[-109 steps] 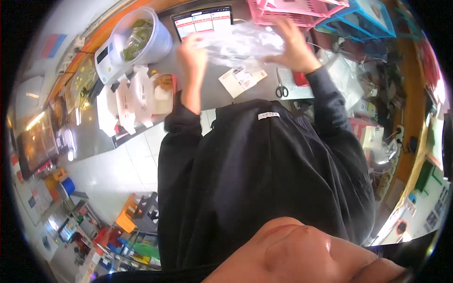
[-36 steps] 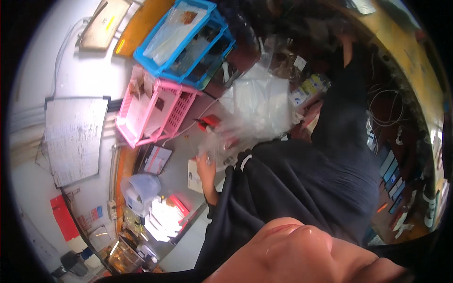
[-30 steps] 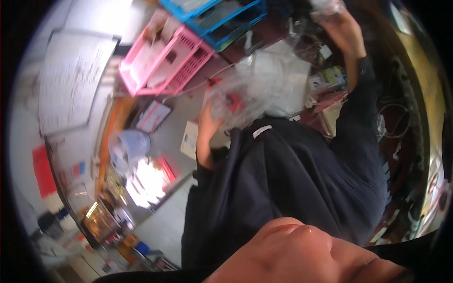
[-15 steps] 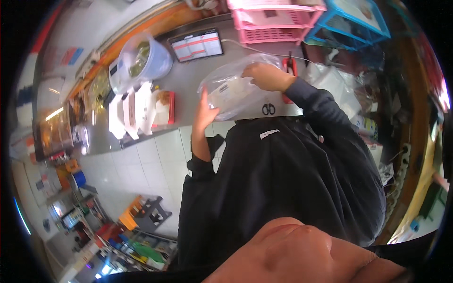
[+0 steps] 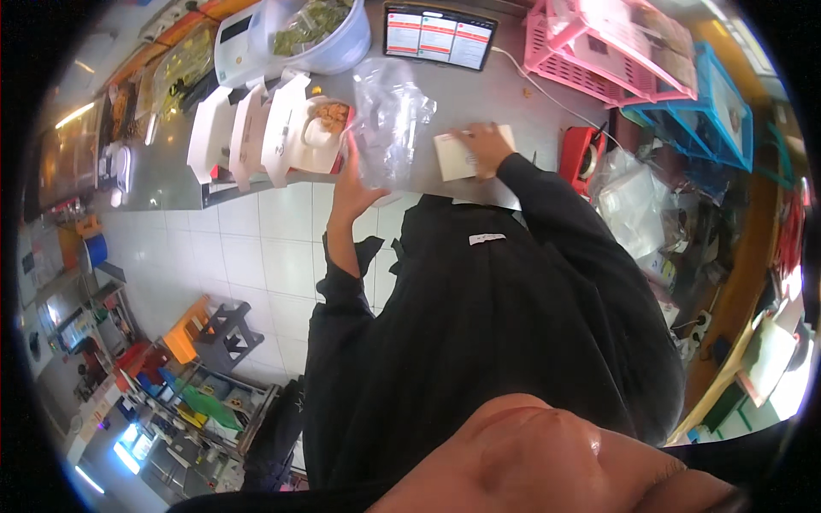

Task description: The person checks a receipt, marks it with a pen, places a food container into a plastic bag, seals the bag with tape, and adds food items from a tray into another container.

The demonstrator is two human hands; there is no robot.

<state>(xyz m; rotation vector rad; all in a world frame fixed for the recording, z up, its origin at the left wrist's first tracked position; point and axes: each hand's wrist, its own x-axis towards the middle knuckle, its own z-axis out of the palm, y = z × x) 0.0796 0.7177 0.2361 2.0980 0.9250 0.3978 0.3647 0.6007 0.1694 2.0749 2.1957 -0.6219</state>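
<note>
Left hand reaches forward, thumb angled right; forearm partly bare above dark sleeve. Right hand is palm down, fingers pointing left, sleeve close to wrist. Hands apart.

clear, wrinkled plastic bag left of a flat cream paper piece on the grey counter

Lit tablet stands beyond R fingers; tub w/ green leaves sits past L fingers. Red tape dispenser, pink rack & blue rack lie R of R fingers, blue farthest.
</note>
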